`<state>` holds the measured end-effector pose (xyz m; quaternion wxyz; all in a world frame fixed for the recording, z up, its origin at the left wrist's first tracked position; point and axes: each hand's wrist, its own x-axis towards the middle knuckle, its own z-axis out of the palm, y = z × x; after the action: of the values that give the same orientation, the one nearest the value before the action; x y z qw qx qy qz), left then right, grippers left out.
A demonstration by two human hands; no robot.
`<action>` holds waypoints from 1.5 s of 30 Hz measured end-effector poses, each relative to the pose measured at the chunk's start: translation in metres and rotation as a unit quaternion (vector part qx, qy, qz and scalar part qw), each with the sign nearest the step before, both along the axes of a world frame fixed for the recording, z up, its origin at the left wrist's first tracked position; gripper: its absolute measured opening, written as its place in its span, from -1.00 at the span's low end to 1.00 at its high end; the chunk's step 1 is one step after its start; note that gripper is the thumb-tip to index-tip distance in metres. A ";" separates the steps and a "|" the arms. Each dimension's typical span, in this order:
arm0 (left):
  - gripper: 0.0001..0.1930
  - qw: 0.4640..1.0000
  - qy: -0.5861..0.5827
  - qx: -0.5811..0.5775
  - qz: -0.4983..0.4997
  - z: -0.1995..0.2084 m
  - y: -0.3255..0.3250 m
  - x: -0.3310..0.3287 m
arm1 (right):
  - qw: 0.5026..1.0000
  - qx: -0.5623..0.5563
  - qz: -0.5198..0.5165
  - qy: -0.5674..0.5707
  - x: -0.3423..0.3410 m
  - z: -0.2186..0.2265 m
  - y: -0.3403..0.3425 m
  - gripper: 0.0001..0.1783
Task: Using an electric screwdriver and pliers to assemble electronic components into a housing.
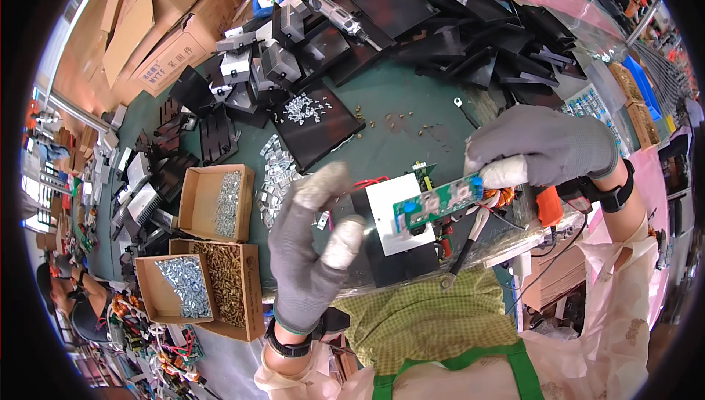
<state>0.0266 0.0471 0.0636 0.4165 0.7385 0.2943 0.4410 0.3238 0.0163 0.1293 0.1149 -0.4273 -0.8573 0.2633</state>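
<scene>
Over the green counter [400,124], right in front of the person's apron, the right hand [547,143] in its grey knit glove has its grip clamped on 1 narrow green circuit board [440,200], pinching it by the right-hand end where a blue part sits. That board hangs tilted, just above a white square sheet [393,213] that lies on a black rectangular metal housing [389,253] at the near edge. The left hand [312,242], gloved the same, is lifted beside it with taped thumb and forefinger brought close together; whether something tiny is nipped between them, I cannot tell.

By my reading, this is the fitting step: board being brought to the housing, not yet seated. The next move calls for lowering it flat and square over its mounts, keeping the red wires [371,181] from getting trapped, then a fastener and a steady finger to hold it.

Now the count. 2 gloved hands, 1 board in hand, 1 white sheet. To the left, 3 open brown cardboard boxes of small hardware: 1 with long silver screws [228,202], 1 with brass-coloured screws [228,275], 1 with shiny silver bits [183,286]. 1 loose heap of silver metal clips [275,176] lies beside them, and 1 black tray [316,124] carries more small silver pieces. 1 grey electric screwdriver [338,14] rests at the far side among stacked black trays, too many and too overlapped to count.
</scene>
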 end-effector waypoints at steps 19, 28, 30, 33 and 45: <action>-0.58 0.921 -0.245 -0.286 0.097 -0.046 -0.056 -0.003 | 0.964 -0.196 -0.119 0.135 -0.085 -0.041 0.061 -0.69; -0.51 0.997 0.003 -0.069 0.040 -0.056 -0.050 -0.004 | 0.995 -0.039 -0.085 0.041 -0.085 -0.058 0.049 -0.77; -0.48 0.996 0.061 -0.001 0.058 -0.061 -0.046 -0.005 | 0.997 0.014 -0.073 0.021 -0.086 -0.061 0.051 -0.80; -0.40 0.993 0.069 -0.004 0.094 -0.068 -0.043 -0.005 | 0.997 0.045 -0.067 0.017 -0.086 -0.064 0.049 -0.82; -0.35 0.992 0.048 -0.090 0.070 -0.075 -0.042 -0.013 | 0.990 0.092 -0.096 0.042 -0.093 -0.076 0.044 -0.87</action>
<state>0.0135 0.0052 -0.0119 0.4347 0.6959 0.4038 0.4046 0.2310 0.0605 0.0536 0.2143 -0.4839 -0.8272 0.1887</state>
